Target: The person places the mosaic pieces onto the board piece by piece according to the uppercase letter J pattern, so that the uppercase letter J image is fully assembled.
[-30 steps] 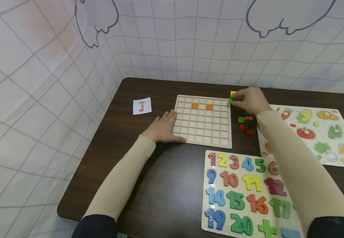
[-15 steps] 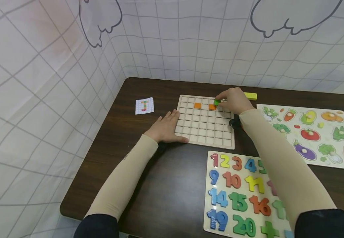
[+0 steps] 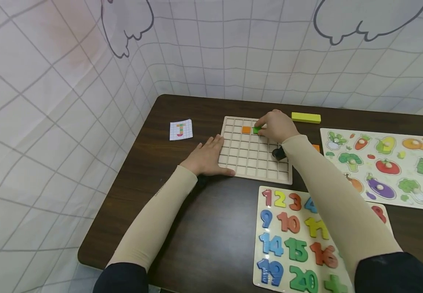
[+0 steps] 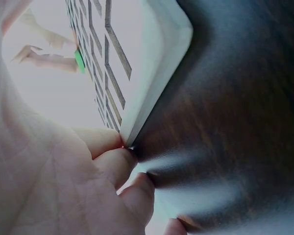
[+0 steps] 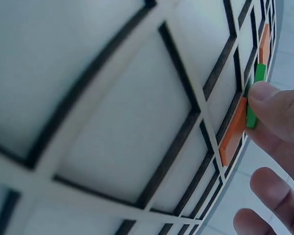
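Green flat tile (image 3: 256, 130): right hand (image 3: 279, 125) pinches it. Left hand (image 3: 206, 158), spread, likely steadies pale wooden grid board (image 3: 252, 155) at left.

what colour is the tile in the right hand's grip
The tile is green; it shows best in the right wrist view.

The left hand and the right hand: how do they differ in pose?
The left hand lies spread against the left edge of the board, while the right hand reaches over the board's far part. The left hand holds no tile; the right hand pinches the green tile between thumb and finger. Both are bare, with pale sleeves ending at the wrists.
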`<state>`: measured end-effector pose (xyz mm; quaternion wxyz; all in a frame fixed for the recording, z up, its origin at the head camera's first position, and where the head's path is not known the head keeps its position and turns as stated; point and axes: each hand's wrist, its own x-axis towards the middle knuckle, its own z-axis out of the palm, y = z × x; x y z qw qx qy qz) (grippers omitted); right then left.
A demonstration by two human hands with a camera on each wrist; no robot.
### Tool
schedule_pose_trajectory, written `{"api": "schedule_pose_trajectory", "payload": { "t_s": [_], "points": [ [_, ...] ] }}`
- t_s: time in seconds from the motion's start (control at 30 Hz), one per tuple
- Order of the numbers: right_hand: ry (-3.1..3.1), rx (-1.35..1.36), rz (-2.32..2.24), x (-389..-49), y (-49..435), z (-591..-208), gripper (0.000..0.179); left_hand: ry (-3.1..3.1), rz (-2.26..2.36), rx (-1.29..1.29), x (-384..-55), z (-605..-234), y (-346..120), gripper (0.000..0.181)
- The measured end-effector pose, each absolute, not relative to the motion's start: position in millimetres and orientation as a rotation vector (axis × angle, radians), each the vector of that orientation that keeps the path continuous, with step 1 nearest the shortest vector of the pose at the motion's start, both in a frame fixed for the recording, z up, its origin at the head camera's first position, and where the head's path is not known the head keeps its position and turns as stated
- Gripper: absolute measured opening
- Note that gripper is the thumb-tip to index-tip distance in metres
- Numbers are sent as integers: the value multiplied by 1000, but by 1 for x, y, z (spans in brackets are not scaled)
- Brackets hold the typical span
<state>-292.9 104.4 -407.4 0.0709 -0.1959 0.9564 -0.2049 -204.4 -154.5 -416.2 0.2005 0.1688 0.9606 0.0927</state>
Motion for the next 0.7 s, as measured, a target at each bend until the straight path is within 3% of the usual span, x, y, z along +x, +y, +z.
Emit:
{"api": "schedule_pose_trajectory", "payload": {
  "t_s": [0.3,0.7],
  "points": [
    [2936,-647,-544,-292,100,-407,18,2688,246,474,-206,-414,-153,126],
    [2873,-630,-612,-292,102,-411,23,2686,253,471,-205,-415,-153,127]
  ]
}}
